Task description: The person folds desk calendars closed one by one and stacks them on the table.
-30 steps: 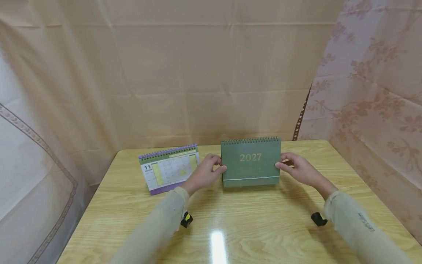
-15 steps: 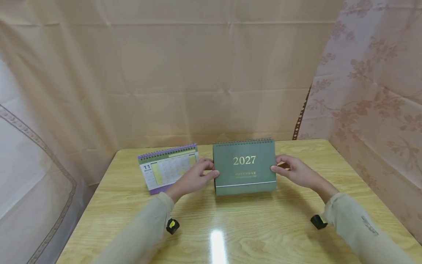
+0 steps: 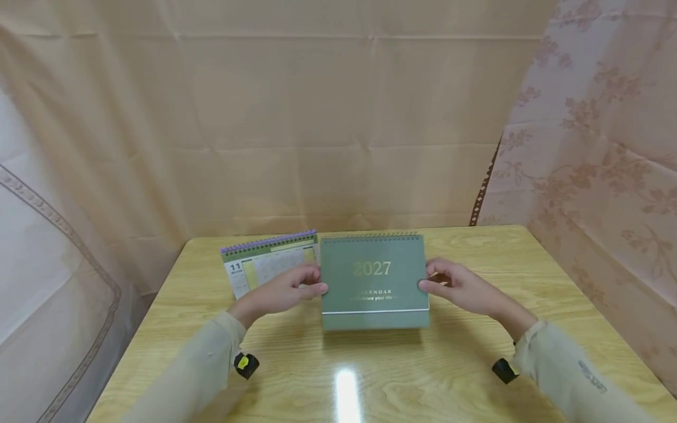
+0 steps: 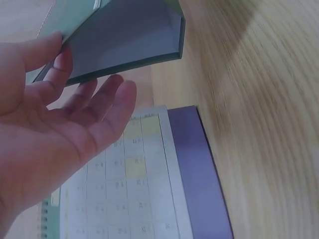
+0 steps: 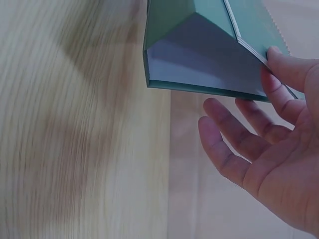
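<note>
Both my hands hold a green desk calendar (image 3: 373, 283) marked 2027 by its side edges, in the middle of the head view. My left hand (image 3: 282, 290) pinches its left edge between thumb and forefinger, and my right hand (image 3: 461, 289) pinches the right edge likewise. In each wrist view the other fingers lie apart beside the calendar's hollow grey inside (image 5: 199, 62). A shadow beneath suggests it is slightly off the table. Behind my left hand stands a purple-based desk calendar (image 3: 264, 267), showing 11; my hand hides its lower right part. Its purple base (image 4: 192, 159) shows in the left wrist view.
The wooden table (image 3: 402, 382) has a bright light reflection near its front. A beige curtain (image 3: 338, 117) hangs behind the back edge, with a flowered pinkish cloth (image 3: 608, 176) at the right and a pale cloth (image 3: 47, 282) at the left. Black wrist straps show below both sleeves.
Both hands have brought the green calendar leftward and closer to me, and more of its cover lettering shows. The purple-based calendar has stayed in place, now more covered by my left hand.
</note>
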Available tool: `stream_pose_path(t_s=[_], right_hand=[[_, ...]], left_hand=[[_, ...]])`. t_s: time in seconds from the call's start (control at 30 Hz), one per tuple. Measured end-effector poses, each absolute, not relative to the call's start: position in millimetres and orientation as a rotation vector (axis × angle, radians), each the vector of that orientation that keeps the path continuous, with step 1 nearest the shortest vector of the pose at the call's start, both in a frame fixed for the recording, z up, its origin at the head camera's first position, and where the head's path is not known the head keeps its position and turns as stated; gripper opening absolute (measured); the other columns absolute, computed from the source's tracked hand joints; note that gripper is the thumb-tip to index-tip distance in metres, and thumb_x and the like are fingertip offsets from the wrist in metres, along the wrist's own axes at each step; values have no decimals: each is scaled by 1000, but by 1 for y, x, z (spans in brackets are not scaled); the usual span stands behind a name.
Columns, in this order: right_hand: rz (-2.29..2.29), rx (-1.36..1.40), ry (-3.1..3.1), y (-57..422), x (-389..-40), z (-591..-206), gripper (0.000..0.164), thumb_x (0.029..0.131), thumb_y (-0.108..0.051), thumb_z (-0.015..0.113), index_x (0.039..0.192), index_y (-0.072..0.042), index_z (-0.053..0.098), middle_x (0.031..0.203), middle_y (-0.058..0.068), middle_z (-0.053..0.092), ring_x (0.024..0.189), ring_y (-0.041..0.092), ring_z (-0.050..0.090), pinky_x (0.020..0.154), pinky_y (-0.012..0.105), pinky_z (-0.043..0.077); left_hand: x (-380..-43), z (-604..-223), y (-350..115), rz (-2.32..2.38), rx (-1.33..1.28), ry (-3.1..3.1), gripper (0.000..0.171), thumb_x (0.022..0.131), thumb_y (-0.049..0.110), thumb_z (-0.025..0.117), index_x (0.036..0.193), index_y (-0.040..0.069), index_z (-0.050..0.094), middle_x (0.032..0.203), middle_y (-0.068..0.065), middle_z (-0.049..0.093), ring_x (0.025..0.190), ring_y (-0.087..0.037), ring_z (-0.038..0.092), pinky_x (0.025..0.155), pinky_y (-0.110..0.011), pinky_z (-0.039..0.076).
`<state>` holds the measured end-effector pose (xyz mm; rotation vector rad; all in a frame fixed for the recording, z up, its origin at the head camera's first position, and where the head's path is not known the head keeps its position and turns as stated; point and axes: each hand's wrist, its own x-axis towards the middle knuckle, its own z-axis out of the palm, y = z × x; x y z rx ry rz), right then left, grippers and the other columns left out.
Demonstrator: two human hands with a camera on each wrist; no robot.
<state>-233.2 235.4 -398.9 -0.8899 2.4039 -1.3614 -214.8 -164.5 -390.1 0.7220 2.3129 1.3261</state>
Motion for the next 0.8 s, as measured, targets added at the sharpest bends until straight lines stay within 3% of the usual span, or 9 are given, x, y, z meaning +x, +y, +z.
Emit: stream_pose_path(t_s=[0.17, 0.37, 0.57, 0.8], right_hand=[[-1393, -869, 2313, 228, -228, -397, 17, 104, -16, 59, 96, -5, 50, 110, 14, 53, 105, 29, 66, 86, 41, 56], [-1419, -861, 2240, 222, -226, -399, 14, 105, -15, 58, 101, -2, 55, 116, 16, 56, 105, 28, 66, 89, 43, 56], [-1407, -866, 2186, 222, -226, -402, 14, 106, -15, 55, 103, -1, 55, 121, 18, 57, 107, 31, 66, 90, 53, 54], [-1430, -843, 2136, 222, -226, -404, 15, 106, -16, 56, 102, -1, 54, 119, 17, 56, 106, 31, 66, 89, 53, 54]], left_hand=[[-207, -392, -174, 1439, 628, 2142, 26, 106, 30, 57, 102, 5, 50, 105, -15, 54, 104, -33, 58, 96, -53, 51], [-200, -393, -179, 1498, 553, 2074, 27, 106, 30, 57, 107, 3, 51, 112, -15, 55, 108, -29, 62, 95, -54, 52], [-199, -393, -180, 1514, 510, 2059, 28, 106, 31, 57, 110, 3, 54, 117, -11, 61, 110, -27, 62, 94, -53, 53], [-199, -394, -181, 1516, 475, 2046, 28, 106, 30, 56, 111, 3, 53, 116, -10, 60, 111, -27, 60, 91, -48, 55]])
